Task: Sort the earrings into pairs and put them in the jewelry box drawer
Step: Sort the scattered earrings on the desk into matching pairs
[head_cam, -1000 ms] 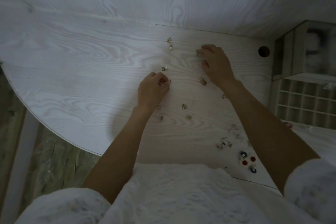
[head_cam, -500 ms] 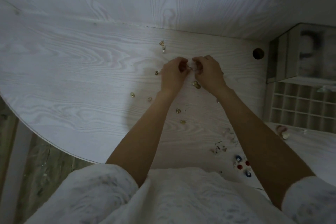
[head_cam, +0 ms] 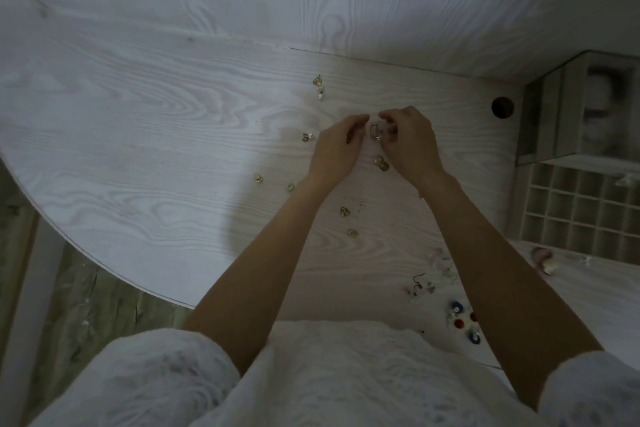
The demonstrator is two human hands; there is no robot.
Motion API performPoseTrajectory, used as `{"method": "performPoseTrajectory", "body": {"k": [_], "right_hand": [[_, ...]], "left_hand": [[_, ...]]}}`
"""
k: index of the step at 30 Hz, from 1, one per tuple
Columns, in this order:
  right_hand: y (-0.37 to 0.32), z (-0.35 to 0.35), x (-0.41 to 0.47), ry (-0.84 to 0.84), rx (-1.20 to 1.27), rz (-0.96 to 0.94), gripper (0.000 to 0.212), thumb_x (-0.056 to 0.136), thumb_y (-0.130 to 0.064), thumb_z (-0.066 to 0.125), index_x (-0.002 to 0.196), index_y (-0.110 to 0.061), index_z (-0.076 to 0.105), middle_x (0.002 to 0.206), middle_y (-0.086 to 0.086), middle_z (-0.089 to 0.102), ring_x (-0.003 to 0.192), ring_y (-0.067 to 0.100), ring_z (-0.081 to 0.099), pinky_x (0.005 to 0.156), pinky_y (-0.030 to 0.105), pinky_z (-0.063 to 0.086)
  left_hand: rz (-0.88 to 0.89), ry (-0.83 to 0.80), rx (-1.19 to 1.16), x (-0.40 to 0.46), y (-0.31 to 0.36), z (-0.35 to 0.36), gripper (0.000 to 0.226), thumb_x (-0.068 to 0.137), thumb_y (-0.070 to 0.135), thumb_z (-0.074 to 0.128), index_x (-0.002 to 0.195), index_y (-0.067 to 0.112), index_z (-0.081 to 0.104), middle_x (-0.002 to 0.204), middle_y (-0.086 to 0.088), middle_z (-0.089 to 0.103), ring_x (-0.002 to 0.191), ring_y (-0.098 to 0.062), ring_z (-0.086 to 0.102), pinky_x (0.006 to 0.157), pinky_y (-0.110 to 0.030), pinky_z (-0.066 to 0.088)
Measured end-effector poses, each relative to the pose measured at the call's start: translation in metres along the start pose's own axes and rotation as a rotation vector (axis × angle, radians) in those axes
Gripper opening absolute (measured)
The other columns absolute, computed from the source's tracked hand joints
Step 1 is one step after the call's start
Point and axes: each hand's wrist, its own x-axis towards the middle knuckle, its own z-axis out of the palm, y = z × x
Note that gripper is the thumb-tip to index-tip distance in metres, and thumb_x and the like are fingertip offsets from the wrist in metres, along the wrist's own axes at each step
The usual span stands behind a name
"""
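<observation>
Above the white surface [head_cam: 138,135], the left hand [head_cam: 337,149] and right hand [head_cam: 410,146] meet, each grip pinching one small hoop earring [head_cam: 375,132]. More earrings [head_cam: 381,163] lie around.

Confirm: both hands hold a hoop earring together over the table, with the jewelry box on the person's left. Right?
Not quite. The head view shows the jewelry box on the person's right. The rest stands: left hand and right hand hold a hoop earring together over the table.
</observation>
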Motion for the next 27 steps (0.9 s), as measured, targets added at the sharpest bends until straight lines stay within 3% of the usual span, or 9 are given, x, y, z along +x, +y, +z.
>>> {"method": "performPoseTrajectory", "body": {"k": [2, 5, 10, 13, 16, 22, 27], "right_hand": [[-0.002, -0.004, -0.003, 0.011, -0.058, -0.061, 0.031, 0.087, -0.006, 0.056, 0.118, -0.005, 0.058, 0.119, 0.016, 0.054, 0.105, 0.028, 0.054, 0.09, 0.031, 0.041], [-0.013, -0.007, 0.0, 0.024, -0.088, -0.189, 0.027, 0.087, -0.005, 0.054, 0.113, -0.006, 0.061, 0.115, 0.015, 0.056, 0.105, 0.029, 0.051, 0.083, 0.024, 0.033], [-0.042, 0.009, 0.032, -0.038, -0.104, -0.346, 0.035, 0.082, 0.002, 0.051, 0.115, -0.006, 0.06, 0.112, 0.016, 0.058, 0.103, 0.031, 0.049, 0.081, 0.024, 0.033], [-0.054, 0.022, 0.052, -0.073, -0.147, -0.392, 0.038, 0.082, 0.002, 0.05, 0.119, -0.006, 0.057, 0.115, 0.019, 0.055, 0.103, 0.034, 0.049, 0.084, 0.031, 0.039], [-0.062, 0.033, 0.061, -0.072, -0.161, -0.381, 0.028, 0.085, 0.0, 0.052, 0.111, -0.002, 0.062, 0.108, 0.024, 0.055, 0.097, 0.037, 0.052, 0.08, 0.038, 0.045], [-0.058, 0.032, 0.055, -0.14, -0.221, -0.397, 0.014, 0.088, -0.008, 0.054, 0.094, 0.0, 0.064, 0.098, 0.019, 0.058, 0.086, 0.034, 0.056, 0.073, 0.037, 0.045], [-0.045, 0.02, 0.04, -0.194, -0.294, -0.364, 0.014, 0.082, 0.004, 0.05, 0.087, -0.003, 0.061, 0.095, 0.016, 0.057, 0.079, 0.032, 0.053, 0.061, 0.031, 0.037]], "left_hand": [[0.025, 0.001, 0.056, -0.011, -0.006, -0.016, 0.03, 0.093, 0.008, 0.047, 0.12, 0.012, 0.059, 0.12, -0.004, 0.063, 0.105, -0.014, 0.059, 0.085, -0.009, 0.039], [0.093, 0.163, 0.209, -0.029, -0.031, -0.042, 0.026, 0.088, 0.011, 0.053, 0.112, 0.017, 0.063, 0.107, -0.001, 0.067, 0.095, -0.016, 0.061, 0.083, -0.03, 0.05], [-0.055, 0.34, 0.364, -0.037, -0.06, -0.068, 0.029, 0.084, 0.022, 0.062, 0.113, 0.024, 0.06, 0.104, 0.007, 0.065, 0.096, -0.016, 0.055, 0.077, -0.025, 0.037], [-0.063, 0.286, 0.352, -0.028, -0.061, -0.065, 0.033, 0.081, 0.023, 0.065, 0.114, 0.022, 0.059, 0.108, 0.003, 0.063, 0.098, -0.019, 0.054, 0.078, -0.028, 0.04], [-0.02, 0.207, 0.363, -0.018, -0.059, -0.058, 0.038, 0.08, 0.024, 0.067, 0.117, 0.019, 0.058, 0.112, -0.005, 0.058, 0.101, -0.022, 0.051, 0.078, -0.029, 0.043], [0.058, 0.222, 0.344, -0.01, -0.06, -0.052, 0.018, 0.085, 0.02, 0.062, 0.102, 0.016, 0.065, 0.101, -0.007, 0.058, 0.091, -0.021, 0.053, 0.073, -0.028, 0.045], [0.066, 0.242, 0.309, -0.009, -0.058, -0.052, 0.013, 0.083, 0.012, 0.063, 0.095, 0.014, 0.067, 0.092, -0.007, 0.062, 0.083, -0.021, 0.058, 0.073, -0.031, 0.048]]}}
